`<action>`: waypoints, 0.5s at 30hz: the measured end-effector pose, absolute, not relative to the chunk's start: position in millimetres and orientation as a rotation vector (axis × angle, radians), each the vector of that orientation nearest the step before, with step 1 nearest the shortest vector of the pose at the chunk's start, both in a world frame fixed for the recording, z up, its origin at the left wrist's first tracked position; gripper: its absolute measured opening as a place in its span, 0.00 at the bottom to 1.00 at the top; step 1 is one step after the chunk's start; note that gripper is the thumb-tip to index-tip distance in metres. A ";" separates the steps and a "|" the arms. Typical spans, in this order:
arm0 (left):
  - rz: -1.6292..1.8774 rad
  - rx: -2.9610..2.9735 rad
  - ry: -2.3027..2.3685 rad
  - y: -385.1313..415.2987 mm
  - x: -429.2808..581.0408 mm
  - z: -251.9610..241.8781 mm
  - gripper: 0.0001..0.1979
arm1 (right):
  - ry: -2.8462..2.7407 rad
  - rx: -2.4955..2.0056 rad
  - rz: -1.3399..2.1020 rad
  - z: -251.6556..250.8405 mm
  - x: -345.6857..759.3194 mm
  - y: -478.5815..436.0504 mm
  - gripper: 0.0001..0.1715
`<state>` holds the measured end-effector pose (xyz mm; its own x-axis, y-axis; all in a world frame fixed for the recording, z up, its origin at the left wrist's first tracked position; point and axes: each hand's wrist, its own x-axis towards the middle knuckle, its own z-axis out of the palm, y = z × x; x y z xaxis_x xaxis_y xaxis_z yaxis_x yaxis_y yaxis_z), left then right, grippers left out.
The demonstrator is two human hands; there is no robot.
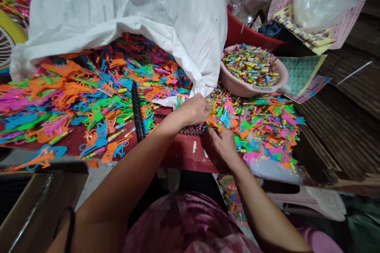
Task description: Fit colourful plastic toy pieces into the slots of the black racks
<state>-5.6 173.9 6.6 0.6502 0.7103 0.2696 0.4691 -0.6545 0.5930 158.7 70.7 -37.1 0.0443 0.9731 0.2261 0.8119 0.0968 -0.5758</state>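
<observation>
A big white sack [124, 8] slumps just above the left hand, spilling a heap of bright plastic toys [89, 87] over the red tabletop [181, 154] to that hand's left. Up and right of the right hand sits a pink bowl [240, 87] of small coloured tubes. A black strip [137, 110] lies left of the left hand [194, 108], whose fingers curl closed on an orange toy piece [214, 121]; the right hand [222, 144], just below, pinches the same piece

Looks like a home toy-packing workshop, plastic toy heap [89, 91] at 10 o'clock, white sack [124, 12] at 12, candy basin [252, 72] at 2
</observation>
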 end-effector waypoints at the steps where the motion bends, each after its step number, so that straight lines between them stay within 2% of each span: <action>1: 0.660 2.460 0.918 173.4 -5.9 7.0 0.13 | -1.782 -1.746 0.370 -38.4 157.8 71.3 0.19; 9: 0.796 2.592 0.880 166.6 -12.8 15.5 0.17 | -1.633 -1.718 0.384 -41.1 163.3 64.5 0.24; 12: 1.031 2.586 0.946 150.5 -19.9 30.4 0.17 | -1.551 -1.681 0.656 -41.5 182.6 55.3 0.27; 15: 1.421 2.485 0.969 113.3 -33.6 32.3 0.16 | -1.383 -1.677 0.925 -36.9 213.5 47.8 0.31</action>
